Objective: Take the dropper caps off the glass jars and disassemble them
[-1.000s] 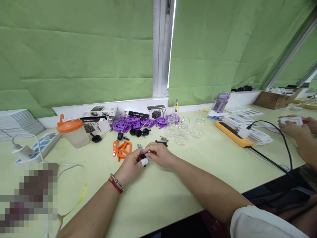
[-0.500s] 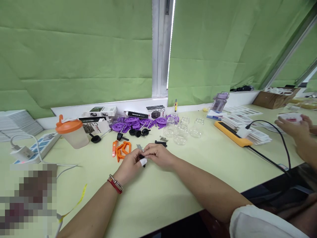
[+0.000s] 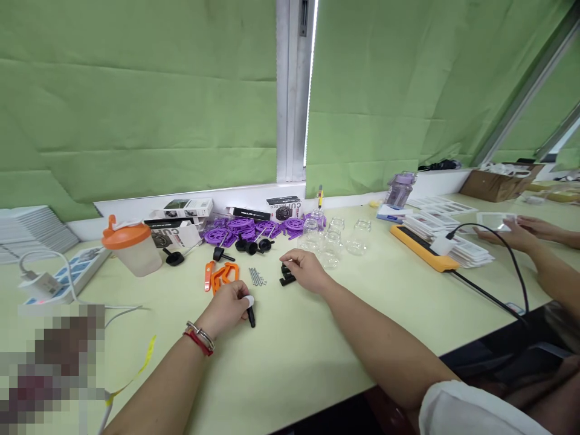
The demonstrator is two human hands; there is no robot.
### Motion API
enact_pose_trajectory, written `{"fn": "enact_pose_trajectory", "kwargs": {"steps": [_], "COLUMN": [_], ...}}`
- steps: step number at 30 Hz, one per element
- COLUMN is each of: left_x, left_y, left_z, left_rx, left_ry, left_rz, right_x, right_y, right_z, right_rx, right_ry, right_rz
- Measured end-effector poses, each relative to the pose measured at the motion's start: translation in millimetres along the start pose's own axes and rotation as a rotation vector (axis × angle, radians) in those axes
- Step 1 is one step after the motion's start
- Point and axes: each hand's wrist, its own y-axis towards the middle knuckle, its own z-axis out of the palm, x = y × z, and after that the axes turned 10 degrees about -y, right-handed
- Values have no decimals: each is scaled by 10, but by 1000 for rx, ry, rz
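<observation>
My left hand (image 3: 226,308), with a white finger cot on one fingertip and a red band at the wrist, is closed around a small black knob-like part (image 3: 251,315) low over the table. My right hand (image 3: 304,270) rests with curled fingers on small black pieces (image 3: 285,275) farther back. Between the hands lies a small bundle of metal screws (image 3: 256,277). Orange plastic clips (image 3: 220,274) lie just beyond my left hand.
Purple plastic wheels (image 3: 247,226), black knobs (image 3: 251,244), small glass jars (image 3: 333,237) and printed boxes (image 3: 183,208) line the back. An orange-lidded cup (image 3: 130,246) and a power strip (image 3: 63,275) stand left. Another person's hands (image 3: 516,232) handle cards at right, near a yellow strip (image 3: 421,246).
My hands have parted. The left drew back toward me with the black part; the right reached forward onto the black pieces. The screws now lie uncovered.
</observation>
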Motion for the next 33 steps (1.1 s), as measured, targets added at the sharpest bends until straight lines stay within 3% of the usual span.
{"fn": "enact_pose_trajectory", "kwargs": {"steps": [3, 8, 14, 22, 33], "left_x": [-1, 82, 141, 234, 237], "left_y": [-9, 7, 36, 84, 77], "left_z": [-40, -121, -244, -412, -477], "left_rx": [-18, -14, -55, -7, -95], "left_ry": [24, 113, 311, 484, 483], "left_rz": [-63, -20, 178, 167, 187], "right_x": [-106, -207, -242, -300, -300], "right_y": [41, 79, 97, 112, 107], "right_z": [-39, -82, -106, -114, -159], "right_rx": [-51, -101, -126, -122, 112], "right_ry": [-7, -25, -62, -182, -332], "right_rz": [101, 195, 184, 163, 74]}}
